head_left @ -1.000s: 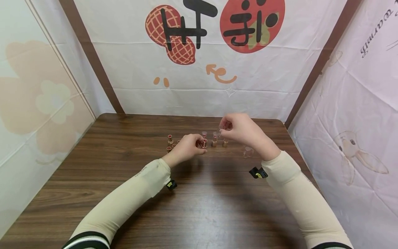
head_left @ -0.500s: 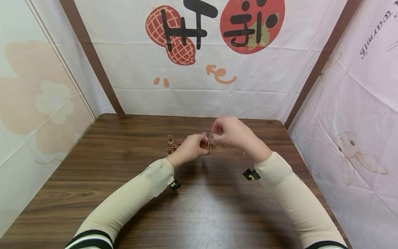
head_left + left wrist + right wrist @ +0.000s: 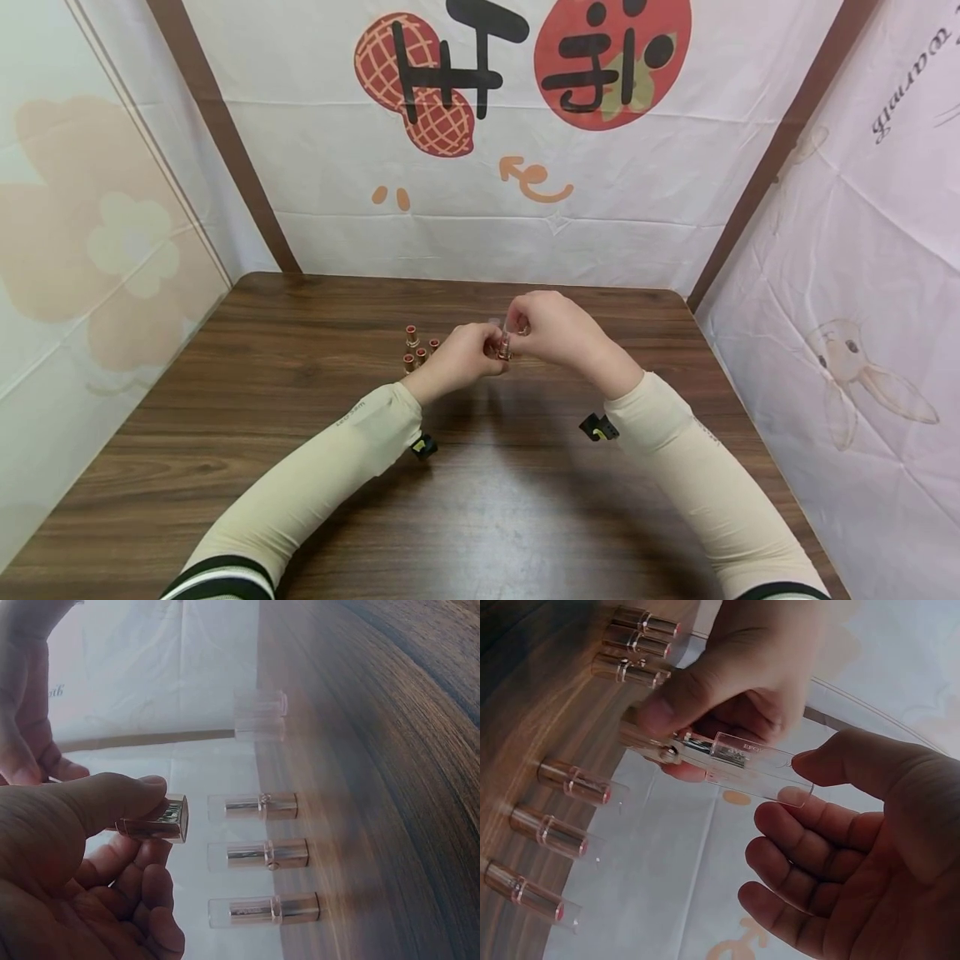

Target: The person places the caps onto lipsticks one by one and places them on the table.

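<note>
Near the back of the table, my left hand [image 3: 461, 354] grips a gold lipstick tube [image 3: 641, 735] by its base between thumb and fingers. A clear cap [image 3: 769, 772] sits partly over the tube's upper end, its far end pinched by the thumb and fingertips of my right hand [image 3: 558, 333]. The lettered collar shows through the cap's wall. Beside my hands, a row of lipsticks [image 3: 266, 855] stands upright with clear caps on. Several lipsticks [image 3: 412, 336] with red tops and no visible caps stand left of my left hand.
Loose clear caps [image 3: 260, 716] stand on the table beyond the capped row. The brown wood-grain table [image 3: 480, 467] ends at a white printed cloth wall [image 3: 480, 242] behind, with another cloth side [image 3: 847, 333] to the right.
My right hand has come left and down with the clear cap to meet the lipstick. The cap now goes over the tube's top. My left hand has shifted slightly right.
</note>
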The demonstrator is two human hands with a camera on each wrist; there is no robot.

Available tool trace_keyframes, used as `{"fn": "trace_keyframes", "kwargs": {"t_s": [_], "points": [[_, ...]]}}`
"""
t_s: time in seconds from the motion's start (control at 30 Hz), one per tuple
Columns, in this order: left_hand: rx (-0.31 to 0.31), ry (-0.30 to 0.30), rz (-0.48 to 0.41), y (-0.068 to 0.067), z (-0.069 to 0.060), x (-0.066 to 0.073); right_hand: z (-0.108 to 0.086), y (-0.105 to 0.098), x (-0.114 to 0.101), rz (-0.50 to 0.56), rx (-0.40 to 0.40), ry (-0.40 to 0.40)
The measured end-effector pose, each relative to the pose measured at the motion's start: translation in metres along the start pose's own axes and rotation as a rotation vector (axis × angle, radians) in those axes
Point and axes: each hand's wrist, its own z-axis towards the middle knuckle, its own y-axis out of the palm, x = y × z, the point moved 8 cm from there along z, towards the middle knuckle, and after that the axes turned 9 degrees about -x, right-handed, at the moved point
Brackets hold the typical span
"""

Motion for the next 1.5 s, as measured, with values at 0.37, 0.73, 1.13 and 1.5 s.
{"fn": "trace_keyframes", "kwargs": {"t_s": [0.37, 0.73, 1.13, 1.5], "points": [[0.056, 0.012, 0.018, -0.004, -0.01, 0.009, 0.001, 0.011, 0.0, 0.004, -0.014, -0.019], [0.055, 0.04, 0.061, -0.005, -0.014, 0.016, 0.001, 0.014, -0.003, 0.032, -0.028, -0.035], [0.088, 0.062, 0.084, -0.004, -0.014, 0.017, -0.004, 0.016, 0.006, 0.093, -0.036, -0.02], [0.084, 0.004, 0.055, 0.006, -0.005, 0.01, -0.038, 0.004, 0.027, 0.15, 0.064, 0.025]]}}
